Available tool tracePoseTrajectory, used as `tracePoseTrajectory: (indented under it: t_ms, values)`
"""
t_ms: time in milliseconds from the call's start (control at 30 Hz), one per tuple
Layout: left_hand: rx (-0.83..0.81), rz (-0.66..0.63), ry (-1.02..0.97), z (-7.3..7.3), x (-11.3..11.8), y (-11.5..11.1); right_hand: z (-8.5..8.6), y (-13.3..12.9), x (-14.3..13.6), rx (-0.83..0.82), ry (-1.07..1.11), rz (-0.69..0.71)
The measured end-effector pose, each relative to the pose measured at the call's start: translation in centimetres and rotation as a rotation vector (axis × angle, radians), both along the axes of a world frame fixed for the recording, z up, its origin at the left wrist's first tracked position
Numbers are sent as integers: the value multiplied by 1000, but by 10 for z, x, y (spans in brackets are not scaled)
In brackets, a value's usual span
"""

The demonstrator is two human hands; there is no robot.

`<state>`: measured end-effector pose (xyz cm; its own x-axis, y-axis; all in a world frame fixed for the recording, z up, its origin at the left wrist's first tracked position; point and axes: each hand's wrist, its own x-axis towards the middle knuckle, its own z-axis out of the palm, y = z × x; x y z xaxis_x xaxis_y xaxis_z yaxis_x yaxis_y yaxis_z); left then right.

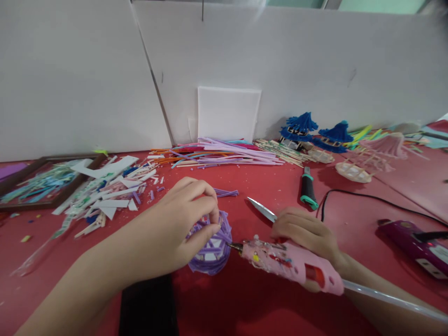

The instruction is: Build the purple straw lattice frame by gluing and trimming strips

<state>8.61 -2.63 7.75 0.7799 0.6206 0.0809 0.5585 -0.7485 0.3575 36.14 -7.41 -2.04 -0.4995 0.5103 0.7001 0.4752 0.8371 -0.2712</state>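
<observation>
A round purple craft piece (210, 259) made of thin strips, with white showing inside, stands on the red table. Over its top edge is my left hand (191, 219), thumb and index finger pinched together; whatever is between the fingertips is too small to name. My right hand (308, 233) is wrapped round a pink glue gun (276, 261), whose dark nozzle points left and reaches the piece's right side. A clear glue stick (388, 298) sticks out of the gun's rear. Near the right hand's fingers lies a pointed metal blade (261, 208), its other end hidden.
Colored strips (227, 154) lie along the white wall. Paper scraps (112, 191) and a framed tray (56, 203) are at left. Right are a green-black cutter (308, 189), blue-roofed models (301, 128), a pink-roofed model (381, 147), a black cable and a purple power strip (416, 247).
</observation>
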Motion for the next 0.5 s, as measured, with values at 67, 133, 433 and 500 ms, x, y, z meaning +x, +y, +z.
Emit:
tracePoseTrajectory:
  t_ms: [67,133,433,500]
  values:
    - [-1,1,0,0,-1,0,2,0,0,5,0,-2]
    - [-11,3,4,1,-1,-1,4,0,1,7,-10,0]
    - [9,14,7,-1,0,-1,5,-5,1,-54,70,9]
    - [27,17,-2,3,-2,-1,4,-4,2,-166,196,-107]
